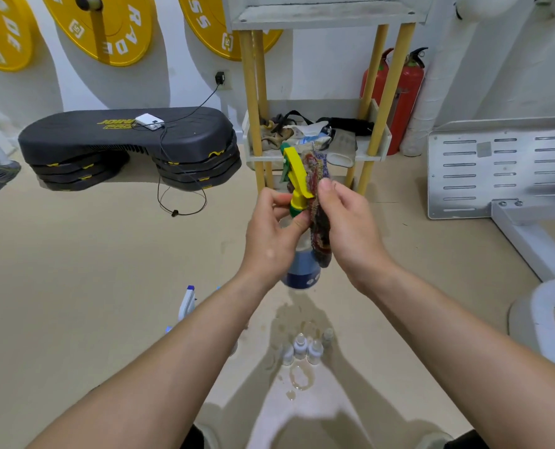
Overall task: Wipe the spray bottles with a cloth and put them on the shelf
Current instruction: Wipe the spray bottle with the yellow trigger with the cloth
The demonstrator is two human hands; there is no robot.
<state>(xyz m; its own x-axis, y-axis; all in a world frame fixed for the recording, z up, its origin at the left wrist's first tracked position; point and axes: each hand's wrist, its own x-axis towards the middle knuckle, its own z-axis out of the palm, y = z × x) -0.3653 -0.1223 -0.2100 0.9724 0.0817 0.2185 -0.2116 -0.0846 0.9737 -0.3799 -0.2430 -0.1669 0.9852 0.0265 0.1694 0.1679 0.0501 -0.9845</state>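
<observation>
My left hand [271,236] grips a spray bottle [302,270] by its neck, below the yellow and green trigger head [297,175]. The bottle has a clear body with blue liquid and is held in the air in front of the shelf. My right hand [350,231] holds a multicoloured cloth [318,202] against the right side of the bottle's head and neck. A white spray bottle with a blue tip [187,304] stands on the floor, partly hidden by my left forearm. The wooden shelf unit [318,153] stands straight ahead.
Several small white bottles [302,350] stand on the wet floor between my arms. The shelf's lower tier holds gloves and straps. A black aerobic step [130,140] with a charger and cable sits left. Red fire extinguishers [405,92] and a white machine frame [502,170] stand right.
</observation>
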